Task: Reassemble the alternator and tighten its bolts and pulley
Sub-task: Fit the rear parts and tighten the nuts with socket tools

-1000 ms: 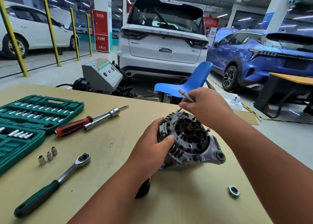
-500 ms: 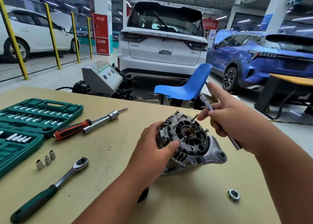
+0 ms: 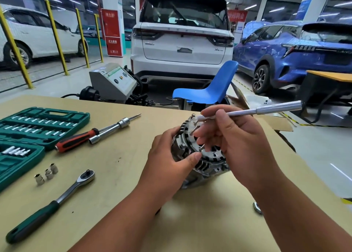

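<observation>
The grey metal alternator (image 3: pixel 207 163) sits on the tan table (image 3: pixel 114 175), its vented end tilted up toward me. My left hand (image 3: pixel 171 160) grips its left side, thumb on the rim. My right hand (image 3: pixel 232 137) covers the alternator's middle and holds a long silver rod-shaped tool (image 3: pixel 266 110) between thumb and fingers, its thick end pointing right and away. Thin bolts (image 3: pixel 194 129) stick up from the housing under my right fingers. A loose nut (image 3: pixel 257 208) lies on the table, half hidden by my right forearm.
A green socket set case (image 3: pixel 38 126) lies open at the left. Beside it are a red-handled screwdriver (image 3: pixel 76 140), a socket extension bar (image 3: pixel 110 130), three small sockets (image 3: pixel 46 173) and a green-handled ratchet (image 3: pixel 51 206). A blue chair (image 3: pixel 209 91) stands behind the table.
My right hand has turned the silver tool from pointing down-right to nearly level, thick end to the right, and moved over the alternator's centre. My left hand kept its hold.
</observation>
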Demonstrator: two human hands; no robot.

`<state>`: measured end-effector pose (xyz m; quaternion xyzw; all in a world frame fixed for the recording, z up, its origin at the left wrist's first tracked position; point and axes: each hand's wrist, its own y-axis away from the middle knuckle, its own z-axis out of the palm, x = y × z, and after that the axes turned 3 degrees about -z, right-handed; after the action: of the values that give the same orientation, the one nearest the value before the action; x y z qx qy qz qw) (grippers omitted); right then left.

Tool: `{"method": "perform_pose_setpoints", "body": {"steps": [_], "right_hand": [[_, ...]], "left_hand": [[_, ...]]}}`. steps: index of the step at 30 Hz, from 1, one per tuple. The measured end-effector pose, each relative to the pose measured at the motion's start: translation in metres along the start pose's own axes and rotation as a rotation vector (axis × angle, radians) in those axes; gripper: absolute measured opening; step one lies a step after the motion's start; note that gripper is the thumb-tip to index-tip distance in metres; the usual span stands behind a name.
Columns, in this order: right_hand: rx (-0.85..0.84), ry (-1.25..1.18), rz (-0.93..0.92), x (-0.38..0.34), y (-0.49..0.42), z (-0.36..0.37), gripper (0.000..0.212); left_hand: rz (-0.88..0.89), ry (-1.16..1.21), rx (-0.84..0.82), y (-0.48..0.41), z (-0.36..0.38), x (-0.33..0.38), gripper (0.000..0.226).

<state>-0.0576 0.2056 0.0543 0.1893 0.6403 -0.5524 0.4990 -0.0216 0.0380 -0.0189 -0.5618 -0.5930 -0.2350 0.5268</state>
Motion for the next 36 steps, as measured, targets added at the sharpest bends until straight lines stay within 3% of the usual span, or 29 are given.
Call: {"method": "perform_pose_setpoints", "body": {"steps": [7, 11, 14, 17, 20, 22, 24, 27, 30, 36], "right_hand": [[0.054, 0.170, 0.055, -0.003, 0.007, 0.012, 0.046], [-0.057, 0.256, 0.069, -0.015, 0.002, 0.007, 0.019], [-0.104, 0.277, 0.048, -0.018, -0.001, 0.003, 0.047], [-0.154, -0.068, 0.083, -0.022, -0.004, 0.000, 0.032], [-0.414, -0.571, 0.234, -0.024, -0.005, -0.009, 0.051], [-0.467, -0.688, 0.195, -0.019, -0.005, -0.015, 0.055], [-0.369, -0.564, 0.107, -0.012, -0.004, -0.016, 0.052], [-0.080, -0.228, 0.000, -0.003, -0.001, -0.007, 0.022], [0.149, 0.155, -0.166, 0.006, 0.002, 0.001, 0.022], [0.229, 0.276, -0.300, 0.022, 0.013, 0.017, 0.019]], "left_hand": [[-0.005, 0.006, 0.010, 0.001, 0.000, 0.002, 0.066], [-0.007, 0.011, 0.006, 0.001, 0.000, 0.003, 0.067], [-0.010, 0.016, 0.004, 0.001, -0.001, 0.003, 0.067], [-0.012, 0.028, 0.000, 0.001, 0.000, 0.001, 0.065], [-0.011, 0.040, -0.001, 0.001, 0.001, 0.002, 0.062], [-0.018, 0.056, -0.001, 0.001, 0.001, 0.002, 0.063], [-0.025, 0.063, 0.001, 0.002, 0.000, 0.003, 0.065], [-0.035, 0.062, -0.003, 0.002, -0.001, 0.004, 0.066], [-0.048, 0.058, -0.006, 0.002, -0.001, 0.006, 0.067], [-0.057, 0.088, -0.017, 0.002, -0.002, 0.009, 0.066]]}}
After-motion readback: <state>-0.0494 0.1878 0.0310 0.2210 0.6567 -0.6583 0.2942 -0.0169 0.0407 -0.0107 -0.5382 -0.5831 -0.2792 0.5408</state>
